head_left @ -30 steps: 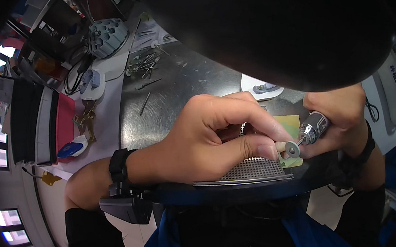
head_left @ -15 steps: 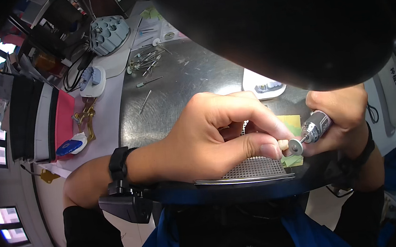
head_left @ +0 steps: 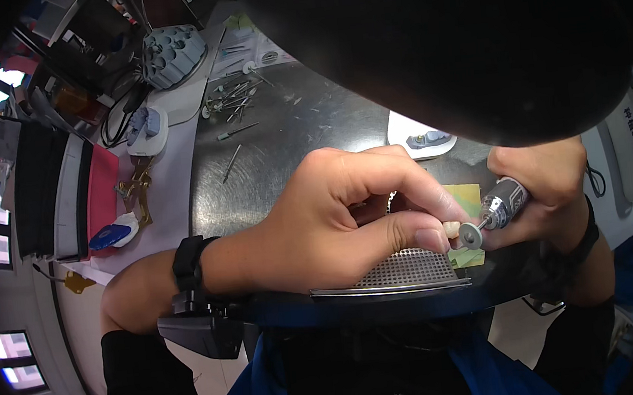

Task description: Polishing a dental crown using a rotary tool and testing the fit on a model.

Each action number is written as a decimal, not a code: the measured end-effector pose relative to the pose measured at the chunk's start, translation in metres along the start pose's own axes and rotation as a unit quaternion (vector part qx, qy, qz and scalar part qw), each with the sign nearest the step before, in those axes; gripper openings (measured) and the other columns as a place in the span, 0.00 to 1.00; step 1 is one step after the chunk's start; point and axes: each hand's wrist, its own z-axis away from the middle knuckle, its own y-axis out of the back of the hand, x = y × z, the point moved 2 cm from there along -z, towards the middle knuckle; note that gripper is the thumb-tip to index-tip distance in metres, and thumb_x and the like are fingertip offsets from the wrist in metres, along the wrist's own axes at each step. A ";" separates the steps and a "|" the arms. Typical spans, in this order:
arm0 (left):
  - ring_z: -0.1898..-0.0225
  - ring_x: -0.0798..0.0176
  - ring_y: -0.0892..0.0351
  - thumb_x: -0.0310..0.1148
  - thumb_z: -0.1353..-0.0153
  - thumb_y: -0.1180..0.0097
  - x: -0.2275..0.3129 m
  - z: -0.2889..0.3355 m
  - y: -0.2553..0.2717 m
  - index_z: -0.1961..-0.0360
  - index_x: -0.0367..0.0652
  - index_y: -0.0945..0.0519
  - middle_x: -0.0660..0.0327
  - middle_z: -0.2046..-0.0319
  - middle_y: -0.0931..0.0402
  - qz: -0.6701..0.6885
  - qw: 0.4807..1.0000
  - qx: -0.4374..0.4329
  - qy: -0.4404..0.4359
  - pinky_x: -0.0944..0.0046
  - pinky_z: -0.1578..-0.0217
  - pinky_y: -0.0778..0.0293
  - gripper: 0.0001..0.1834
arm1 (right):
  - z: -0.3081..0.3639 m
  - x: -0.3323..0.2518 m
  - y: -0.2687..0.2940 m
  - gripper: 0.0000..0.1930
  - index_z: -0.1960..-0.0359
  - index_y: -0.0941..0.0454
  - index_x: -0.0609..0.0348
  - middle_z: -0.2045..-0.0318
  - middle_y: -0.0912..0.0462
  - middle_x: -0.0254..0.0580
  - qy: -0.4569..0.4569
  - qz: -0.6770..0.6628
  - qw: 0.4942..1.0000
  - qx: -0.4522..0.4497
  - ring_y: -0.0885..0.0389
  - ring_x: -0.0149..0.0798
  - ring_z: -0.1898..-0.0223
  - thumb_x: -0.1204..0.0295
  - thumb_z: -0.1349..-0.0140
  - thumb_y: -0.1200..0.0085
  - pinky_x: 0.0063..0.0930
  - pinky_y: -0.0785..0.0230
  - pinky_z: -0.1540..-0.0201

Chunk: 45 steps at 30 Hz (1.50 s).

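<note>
Between thumb and forefinger, my left hand [head_left: 364,220] pinches a small cream-coloured dental crown [head_left: 452,229]. My right hand [head_left: 544,177] is wrapped round a grey and silver rotary handpiece [head_left: 507,202], pointing down to the left. A pale grinding disc [head_left: 471,236] on its thin shank is right beside the crown; whether they touch I cannot tell. Fingers of my right hand reach behind the disc, near the left fingertips. Beneath my left hand lies a perforated metal screen [head_left: 406,270], and a yellow-green paper [head_left: 474,257] shows behind the disc.
Several burs and mounted tools [head_left: 233,99] lie on the metal bench top [head_left: 288,136]. A dental model [head_left: 429,140] sits on a white base beyond my hands. Further left are another model [head_left: 146,126], a grey holder with holes [head_left: 174,56] and a brass-coloured articulator [head_left: 135,187]. A large dark shape hangs above.
Both hands stay nearly in place, still holding the crown and the handpiece. The disc has shifted very slightly.
</note>
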 end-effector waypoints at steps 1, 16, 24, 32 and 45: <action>0.65 0.70 0.19 0.25 0.41 0.28 0.000 0.000 -0.001 0.60 0.34 0.12 0.56 0.62 0.12 0.006 1.000 0.000 -0.017 0.69 0.63 0.24 0.09 | 0.001 0.000 -0.001 0.34 0.88 0.35 0.52 0.92 0.36 0.32 0.002 -0.004 1.000 -0.001 0.33 0.32 0.91 0.43 0.60 0.21 0.28 0.46 0.86; 0.65 0.67 0.18 0.21 0.40 0.31 0.004 0.000 -0.002 0.60 0.33 0.13 0.56 0.65 0.13 0.036 0.999 0.007 0.014 0.67 0.64 0.23 0.07 | 0.002 0.007 0.001 0.37 0.89 0.36 0.53 0.92 0.39 0.31 0.022 0.013 0.999 0.025 0.36 0.31 0.92 0.39 0.59 0.23 0.26 0.48 0.86; 0.67 0.68 0.19 0.23 0.42 0.28 0.005 -0.003 0.000 0.62 0.35 0.12 0.57 0.66 0.13 -0.035 0.999 -0.007 -0.033 0.69 0.67 0.24 0.08 | -0.001 0.002 0.003 0.34 0.88 0.36 0.52 0.91 0.38 0.31 0.018 0.012 1.000 0.004 0.35 0.33 0.91 0.43 0.60 0.22 0.29 0.48 0.86; 0.67 0.71 0.18 0.26 0.42 0.27 0.006 -0.003 0.000 0.63 0.35 0.12 0.57 0.67 0.13 -0.054 0.998 -0.013 -0.035 0.71 0.68 0.24 0.08 | -0.001 0.001 0.002 0.33 0.88 0.35 0.51 0.91 0.38 0.31 0.004 0.015 1.000 0.013 0.35 0.33 0.91 0.44 0.60 0.22 0.29 0.48 0.86; 0.67 0.69 0.19 0.24 0.45 0.26 0.011 -0.003 0.003 0.63 0.35 0.12 0.57 0.68 0.14 -0.105 0.993 -0.027 -0.038 0.70 0.69 0.26 0.09 | -0.002 0.000 -0.001 0.35 0.89 0.36 0.52 0.92 0.38 0.31 0.040 0.013 0.999 0.009 0.35 0.31 0.92 0.41 0.60 0.22 0.26 0.46 0.86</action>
